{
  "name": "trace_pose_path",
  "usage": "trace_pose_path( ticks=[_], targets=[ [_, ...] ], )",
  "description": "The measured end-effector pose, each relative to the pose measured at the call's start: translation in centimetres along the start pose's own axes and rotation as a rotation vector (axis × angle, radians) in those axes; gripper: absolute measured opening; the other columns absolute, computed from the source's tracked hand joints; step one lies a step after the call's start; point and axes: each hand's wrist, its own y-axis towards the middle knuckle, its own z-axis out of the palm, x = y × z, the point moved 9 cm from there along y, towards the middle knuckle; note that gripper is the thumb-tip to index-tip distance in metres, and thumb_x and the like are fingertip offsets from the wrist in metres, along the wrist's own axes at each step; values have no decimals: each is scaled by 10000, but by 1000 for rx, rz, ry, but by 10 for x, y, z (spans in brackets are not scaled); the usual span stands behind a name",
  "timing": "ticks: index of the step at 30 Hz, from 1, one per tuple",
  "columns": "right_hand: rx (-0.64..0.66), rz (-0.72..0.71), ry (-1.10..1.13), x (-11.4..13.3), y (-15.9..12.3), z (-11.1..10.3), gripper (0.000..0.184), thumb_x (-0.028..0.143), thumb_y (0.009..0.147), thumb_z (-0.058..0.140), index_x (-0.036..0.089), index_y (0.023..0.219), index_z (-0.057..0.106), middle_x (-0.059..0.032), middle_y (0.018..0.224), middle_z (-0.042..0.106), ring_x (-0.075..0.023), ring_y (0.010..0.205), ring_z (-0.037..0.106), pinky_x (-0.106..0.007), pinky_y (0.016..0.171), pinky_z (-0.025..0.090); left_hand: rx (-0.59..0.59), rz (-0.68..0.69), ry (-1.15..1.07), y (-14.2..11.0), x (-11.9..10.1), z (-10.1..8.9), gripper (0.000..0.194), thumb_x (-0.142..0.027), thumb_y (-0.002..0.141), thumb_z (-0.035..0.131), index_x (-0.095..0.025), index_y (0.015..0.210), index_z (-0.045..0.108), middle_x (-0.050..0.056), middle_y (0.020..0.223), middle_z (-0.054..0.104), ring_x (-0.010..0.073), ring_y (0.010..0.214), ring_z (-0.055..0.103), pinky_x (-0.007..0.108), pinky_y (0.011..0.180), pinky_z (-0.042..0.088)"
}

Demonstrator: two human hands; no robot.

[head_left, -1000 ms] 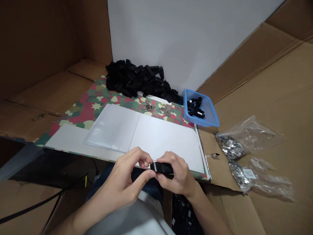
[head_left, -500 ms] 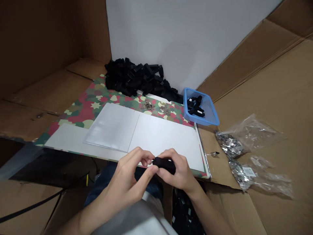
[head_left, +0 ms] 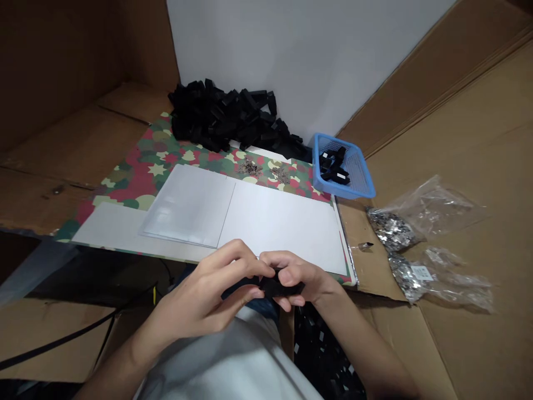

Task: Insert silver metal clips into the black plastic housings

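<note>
Our counter [head_left: 144, 158] was full-on camo-ish: red, green and cream blotches, a few star-shaped. We had white paper [head_left: 283, 219] over that, and the piece [head_left: 272, 287] we were holding was black, same as our big heap of parts [head_left: 225, 118]. Our basket [head_left: 341, 190] was bright blue, the cardboard [head_left: 470, 133] around us plain brown, the metal bits [head_left: 391, 229] silvery in clear bags [head_left: 447, 208], and our shirt [head_left: 229, 361] a pale grey.

White wall [head_left: 312, 50] behind the table [head_left: 139, 180]: plain, faint soft shading. Table cover [head_left: 187, 153] printed in red, green and cream patches. Left cardboard [head_left: 70, 61] brown, upper corner in deep shadow. Right cardboard [head_left: 470, 122] creased, sloping — visibly better lit. Light diffuse overall — dimmest at left and beneath the table.
</note>
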Motion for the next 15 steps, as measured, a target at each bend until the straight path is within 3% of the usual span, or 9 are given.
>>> trace_pose_path(
  ticks=[3,6,10,12,15],
  targets=[
    [4,12,-50,1,-3,1,361,472,750,679,160,894,568,32,599,654,-35,341,416,-127,304,264,15,-22,-7,0,3,1,272,-102,904,551,-248,1132,576,43,947,578,162,821,591,263,717,497],
    [-64,-105,-209,14,-9,-5,430,540,782,674,167,959,555,10,727,656,-68,503,534,-148,422,386,17,-63,-8,0,9,2,260,-139,917,548,-255,1147,582,42,945,570,164,827,580,270,734,491],
    [-136,-222,-360,28,-16,-19,387,504,802,684,179,953,538,22,713,636,-71,489,510,-173,446,378,7,-107,30,4,25,-7,463,-283,895,611,-285,1336,473,41,983,558,183,874,570,305,818,477],
    [-281,-289,-424,38,-18,-39,364,506,811,664,176,909,545,30,661,620,-72,456,487,-187,441,367,-55,-171,122,15,42,-25,488,-363,894,591,-253,1349,453,55,1020,556,206,918,575,323,849,471],
    [-621,-414,-560,58,-23,-80,337,502,813,634,178,853,550,27,649,605,-80,472,495,-210,476,388,-75,-379,462,40,86,-54,375,-379,931,480,-189,1250,528,100,1107,553,259,1009,579,367,900,458]
  ],
)
